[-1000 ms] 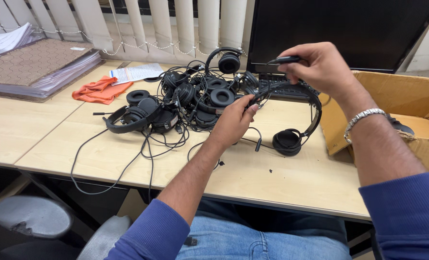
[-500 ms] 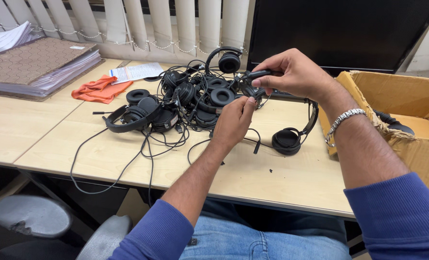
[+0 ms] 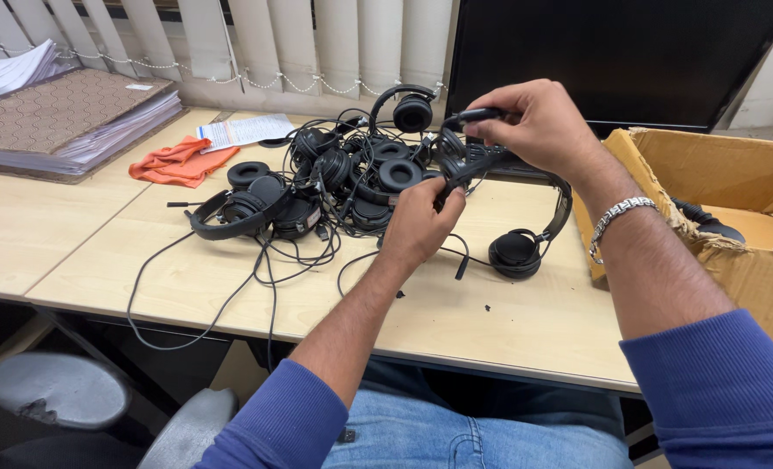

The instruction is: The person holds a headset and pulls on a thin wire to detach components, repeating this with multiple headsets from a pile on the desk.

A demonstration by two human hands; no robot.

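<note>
The right hand (image 3: pixel 542 130) is closing its fingers around the upper band of a black headset (image 3: pixel 525 234), lifting it above the desk so that its earcup is hanging down and resting on the tabletop just beside the cardboard box (image 3: pixel 751 217). The left hand (image 3: pixel 421 226) is pinching, with fingers curled shut, what looks like the cable or boom of the same headset just below the right hand, apparently to keep it apart from the tangle. That tangle, a pile of headsets (image 3: pixel 343 178) with cords looping toward the desk edge, is lying just behind and left of the left hand, so the held one is being kept raised clear of it. Farther left an orange cloth (image 3: pixel 178 162) is lying near a stack of folders (image 3: pixel 65 122). A dark monitor (image 3: pixel 621 52) is standing behind the hands on the wooden desk (image 3: pixel 508 321).
</note>
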